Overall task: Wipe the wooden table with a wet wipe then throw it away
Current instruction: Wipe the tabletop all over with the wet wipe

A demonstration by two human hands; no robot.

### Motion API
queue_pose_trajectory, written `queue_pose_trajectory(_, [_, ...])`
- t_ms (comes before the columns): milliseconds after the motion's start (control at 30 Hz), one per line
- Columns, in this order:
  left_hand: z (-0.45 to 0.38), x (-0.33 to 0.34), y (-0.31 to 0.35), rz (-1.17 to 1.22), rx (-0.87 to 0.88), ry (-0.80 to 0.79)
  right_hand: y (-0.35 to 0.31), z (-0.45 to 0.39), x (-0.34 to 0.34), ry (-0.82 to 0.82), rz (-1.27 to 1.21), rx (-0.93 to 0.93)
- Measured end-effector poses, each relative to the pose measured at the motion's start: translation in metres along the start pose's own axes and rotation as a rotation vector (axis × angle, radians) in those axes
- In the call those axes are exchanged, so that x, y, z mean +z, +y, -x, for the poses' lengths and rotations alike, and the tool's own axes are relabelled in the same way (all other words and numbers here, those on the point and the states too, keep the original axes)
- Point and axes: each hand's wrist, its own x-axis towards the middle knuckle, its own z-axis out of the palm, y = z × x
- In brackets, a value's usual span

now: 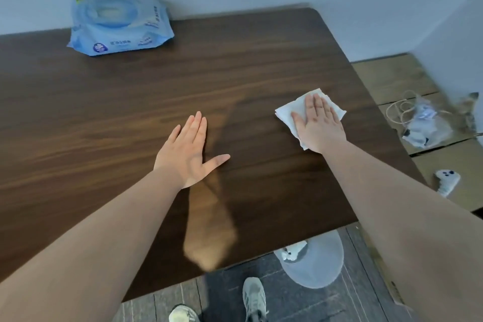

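My right hand (319, 125) lies flat, palm down, on a white wet wipe (288, 110) that is spread on the right part of the dark wooden table (130, 102). The wipe shows past my fingers on the left, right and far sides. Near the table's middle, my left hand (188, 149) rests flat on the bare wood with its fingers apart and nothing in it.
A blue pack of wet wipes (119, 26) sits at the far left of the table by the wall. A translucent bin (315, 260) with some white waste in it stands on the floor below the table's near edge. Cardboard boxes (392, 78) with a cable and a bag stand to the right.
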Motion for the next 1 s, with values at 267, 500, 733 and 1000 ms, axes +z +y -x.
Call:
queue_pose_trajectory(267, [-0.012, 0.003, 0.024, -0.057, -0.064, -0.057, 0.063, 0.001, -0.005, -0.008, -0.032, 0.114])
queue_pose_trajectory(500, [-0.013, 0.002, 0.023, -0.025, -0.067, -0.054, 0.053, 0.004, -0.004, -0.012, -0.036, 0.155])
queue_pose_trajectory(733, [0.015, 0.002, -0.006, 0.011, -0.083, -0.037, -0.009, 0.017, -0.001, -0.04, 0.01, 0.026])
queue_pose_trajectory(1000, [0.1, 0.002, -0.126, 0.05, -0.346, -0.04, -0.168, 0.04, 0.018, -0.065, 0.069, -0.285])
